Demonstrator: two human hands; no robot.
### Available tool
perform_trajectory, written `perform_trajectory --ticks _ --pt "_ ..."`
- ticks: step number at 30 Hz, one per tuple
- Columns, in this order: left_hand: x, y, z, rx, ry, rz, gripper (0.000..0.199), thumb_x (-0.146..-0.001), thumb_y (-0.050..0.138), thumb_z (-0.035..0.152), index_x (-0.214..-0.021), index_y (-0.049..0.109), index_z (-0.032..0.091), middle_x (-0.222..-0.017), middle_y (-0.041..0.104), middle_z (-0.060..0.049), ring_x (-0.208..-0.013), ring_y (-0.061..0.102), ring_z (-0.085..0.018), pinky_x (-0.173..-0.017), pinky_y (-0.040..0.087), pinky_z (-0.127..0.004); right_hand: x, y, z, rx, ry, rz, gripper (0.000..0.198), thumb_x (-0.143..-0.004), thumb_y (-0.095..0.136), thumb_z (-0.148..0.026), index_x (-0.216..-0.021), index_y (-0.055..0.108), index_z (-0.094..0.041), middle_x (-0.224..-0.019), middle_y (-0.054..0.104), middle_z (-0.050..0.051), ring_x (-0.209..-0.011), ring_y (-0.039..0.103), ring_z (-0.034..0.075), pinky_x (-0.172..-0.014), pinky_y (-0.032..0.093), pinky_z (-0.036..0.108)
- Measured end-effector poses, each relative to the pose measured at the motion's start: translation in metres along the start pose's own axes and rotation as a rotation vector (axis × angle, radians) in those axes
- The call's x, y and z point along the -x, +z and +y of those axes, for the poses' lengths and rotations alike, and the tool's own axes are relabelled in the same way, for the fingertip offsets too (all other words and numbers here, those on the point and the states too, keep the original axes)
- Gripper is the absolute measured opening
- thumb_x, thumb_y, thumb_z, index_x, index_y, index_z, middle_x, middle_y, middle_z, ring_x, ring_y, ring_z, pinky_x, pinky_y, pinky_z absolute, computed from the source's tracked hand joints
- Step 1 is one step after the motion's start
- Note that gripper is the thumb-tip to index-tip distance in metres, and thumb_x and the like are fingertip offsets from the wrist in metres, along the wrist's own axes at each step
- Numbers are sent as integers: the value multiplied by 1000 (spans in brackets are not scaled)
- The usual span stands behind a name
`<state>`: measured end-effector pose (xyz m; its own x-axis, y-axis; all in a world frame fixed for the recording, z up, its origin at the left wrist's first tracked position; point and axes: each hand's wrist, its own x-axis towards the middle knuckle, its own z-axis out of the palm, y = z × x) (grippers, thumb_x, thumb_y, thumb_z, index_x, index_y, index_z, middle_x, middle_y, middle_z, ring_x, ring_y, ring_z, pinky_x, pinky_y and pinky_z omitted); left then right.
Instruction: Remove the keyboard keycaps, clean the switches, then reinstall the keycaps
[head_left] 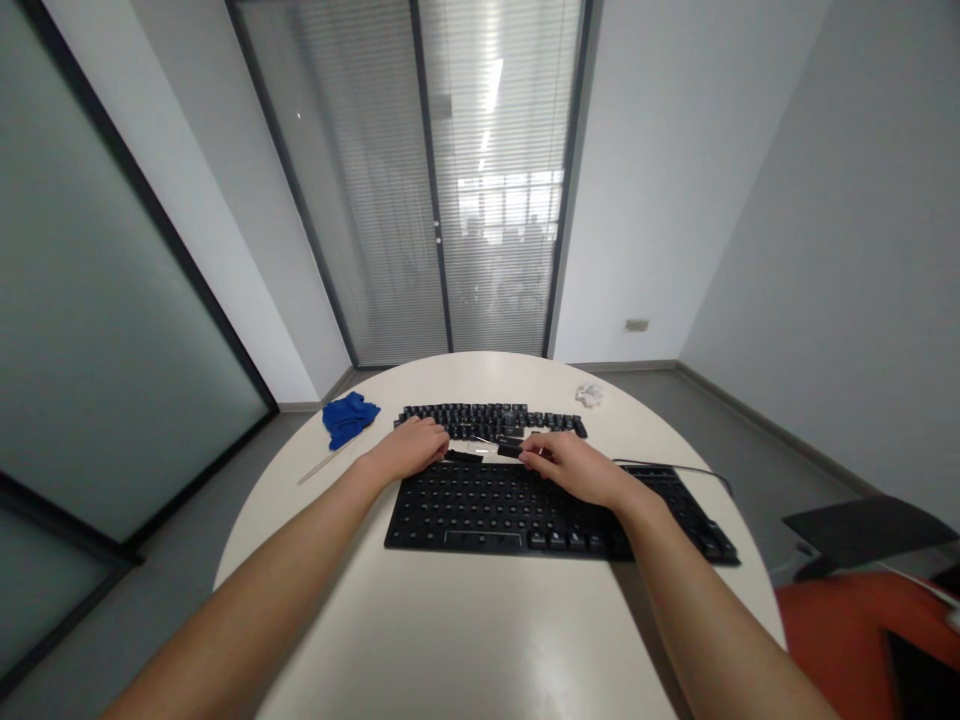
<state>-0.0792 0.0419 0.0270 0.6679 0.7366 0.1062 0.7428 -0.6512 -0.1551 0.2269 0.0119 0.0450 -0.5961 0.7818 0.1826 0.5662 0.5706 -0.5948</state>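
A black keyboard (480, 508) lies across the table in front of me, most of its keycaps off and the bare switches showing. A few caps remain along its lower right edge. Behind it, loose black keycaps (465, 412) are laid out in rows. My right hand (574, 465) is closed, thumb and fingertips pinching a long black keycap (511, 451) above the keyboard's back edge. My left hand (412, 447) has its fingers curled down by the loose caps, beside another long black piece (463, 456); what its fingertips hold is hidden. A thin pale strip (486, 440) shows between the hands.
On the left of the round white table (480, 610) are a crumpled blue cloth (348, 418) and a thin wooden stick (330, 463). A crumpled white wad (589, 394) lies at the back right. The keyboard's cable (675, 466) curves rightward. An orange chair (847, 630) stands at right.
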Motion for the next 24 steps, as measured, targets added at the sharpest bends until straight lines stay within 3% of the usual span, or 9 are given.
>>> perform_trajectory --ticks 6,16,24 --pt "-1 -1 0 8 -10 -13 9 -89 65 18 -96 69 24 -92 71 -4 -93 63 -22 -78 41 -31 1 -1 -1 -9 1 4 26 -96 50 -34 -90 70 -19 -88 72 6 -75 63 19 -69 44 30" --pt "0 2 10 -81 30 -21 17 -95 51 10 -93 66 18 -98 70 -10 -97 58 -25 -83 38 -36 1 0 0 -13 9 10 26 -96 50 -35 -90 70 -19 -87 72 6 -74 63 19 -69 44 30" --pt "-7 -1 5 -90 56 -38 8 -89 67 19 -96 69 23 -97 72 -5 -98 60 -24 -80 37 -34 1 -1 1 -5 -2 13 26 -96 50 -35 -90 69 -19 -88 72 6 -74 62 19 -69 43 30"
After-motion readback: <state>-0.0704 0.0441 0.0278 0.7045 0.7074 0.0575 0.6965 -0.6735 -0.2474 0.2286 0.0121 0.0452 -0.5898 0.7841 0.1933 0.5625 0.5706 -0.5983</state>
